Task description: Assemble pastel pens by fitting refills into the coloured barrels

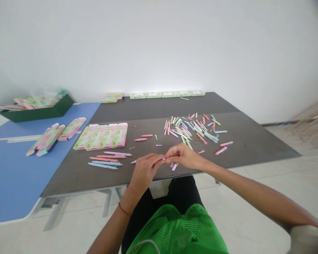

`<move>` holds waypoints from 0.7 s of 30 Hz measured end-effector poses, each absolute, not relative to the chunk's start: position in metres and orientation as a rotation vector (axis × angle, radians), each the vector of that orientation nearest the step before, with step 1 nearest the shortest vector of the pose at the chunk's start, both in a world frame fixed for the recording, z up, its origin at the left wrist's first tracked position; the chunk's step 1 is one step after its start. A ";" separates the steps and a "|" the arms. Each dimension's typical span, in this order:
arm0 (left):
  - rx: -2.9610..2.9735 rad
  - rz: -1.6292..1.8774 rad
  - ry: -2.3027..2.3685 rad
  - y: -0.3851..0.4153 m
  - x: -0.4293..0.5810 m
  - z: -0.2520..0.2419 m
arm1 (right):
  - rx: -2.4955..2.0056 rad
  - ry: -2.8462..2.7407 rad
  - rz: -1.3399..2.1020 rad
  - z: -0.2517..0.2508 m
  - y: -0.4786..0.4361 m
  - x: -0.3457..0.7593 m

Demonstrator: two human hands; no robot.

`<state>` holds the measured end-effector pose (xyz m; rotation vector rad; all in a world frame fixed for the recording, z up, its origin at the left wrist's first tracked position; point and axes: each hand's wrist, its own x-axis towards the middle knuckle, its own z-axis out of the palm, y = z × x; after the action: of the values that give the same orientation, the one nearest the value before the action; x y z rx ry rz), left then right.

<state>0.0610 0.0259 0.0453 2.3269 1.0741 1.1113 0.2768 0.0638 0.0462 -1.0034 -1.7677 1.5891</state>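
Blue table: we see a green tray of printed cartons at its far corner, on the blue table.
Cartons: four flat pink-and-green cartons lie side by side on the dark table.
Pens: pastel pens lie loose, just left of our hands.
Left hand: our left hand holds a narrow pinch on a small pale pen part.
Right hand: our right hand pinches that part too, narrowly, just above a lilac piece.
Loose parts: a scattered heap of pen parts lies beyond.

Pinched pastel piece mostly hidden, too small to tell.
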 end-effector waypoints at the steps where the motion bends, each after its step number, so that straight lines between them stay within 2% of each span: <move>1: 2.321 1.091 1.052 0.024 0.060 0.047 | -1.020 -1.721 1.631 0.044 0.063 0.277; 4: 2.296 1.042 1.031 0.015 0.056 0.052 | -1.046 -1.751 1.535 0.043 0.062 0.285; 10: 2.203 1.093 1.153 -0.004 0.040 0.054 | -0.862 -2.573 0.388 0.038 0.056 0.315; 13: 2.192 1.108 1.183 -0.013 0.037 0.055 | -0.780 -2.760 0.072 0.024 0.050 0.321; 16: 2.189 1.147 1.202 -0.022 0.040 0.064 | -0.782 -2.621 0.122 0.022 0.044 0.319; 21: 2.210 1.252 1.223 -0.038 0.050 0.095 | -0.737 -2.119 0.657 0.060 0.023 0.307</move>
<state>0.0498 -0.0385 0.0951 2.2098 1.2234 1.2516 0.3074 0.0229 0.0603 -0.7369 -2.1195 0.6567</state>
